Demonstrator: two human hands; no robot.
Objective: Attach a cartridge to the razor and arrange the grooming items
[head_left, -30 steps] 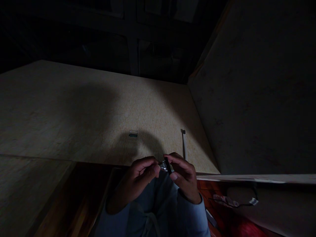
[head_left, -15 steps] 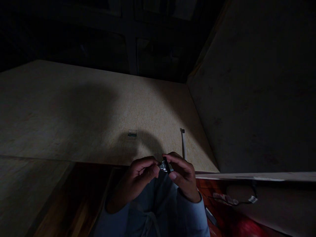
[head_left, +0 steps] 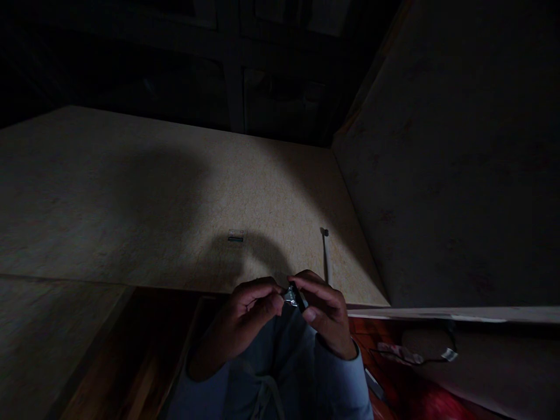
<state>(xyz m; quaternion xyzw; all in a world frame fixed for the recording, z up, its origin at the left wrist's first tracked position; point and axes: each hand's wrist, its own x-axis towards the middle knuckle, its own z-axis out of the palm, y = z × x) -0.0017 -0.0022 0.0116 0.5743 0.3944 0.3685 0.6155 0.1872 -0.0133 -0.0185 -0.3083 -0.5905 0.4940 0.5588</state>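
My left hand (head_left: pixel 251 312) is closed in a pinch, thumb against forefinger, on a small shiny silvery piece (head_left: pixel 290 296). My right hand (head_left: pixel 326 309) grips a small flat black piece (head_left: pixel 299 294) between its thumb and fingertips. The two pieces meet or overlap between the hands, just off the table's front edge; in this dim light I cannot tell whether they are joined. Beyond the hands, a little clear case with a dark strip (head_left: pixel 235 238) lies on the table. A slim white stick with a dark tip (head_left: pixel 328 254) lies behind my right hand, its near end hidden.
The pale patterned tabletop (head_left: pixel 262 181) stretches away to a dark cabinet or window frame (head_left: pixel 234 87). A patterned wall or panel (head_left: pixel 446 204) bounds it on the right. Below right, a black cable (head_left: pixel 424 360) and a red cloth (head_left: pixel 433 402) lie near the wooden floor.
The black piece in my right hand has turned slightly, showing less of its pale side. Both hands otherwise keep their place and hold.
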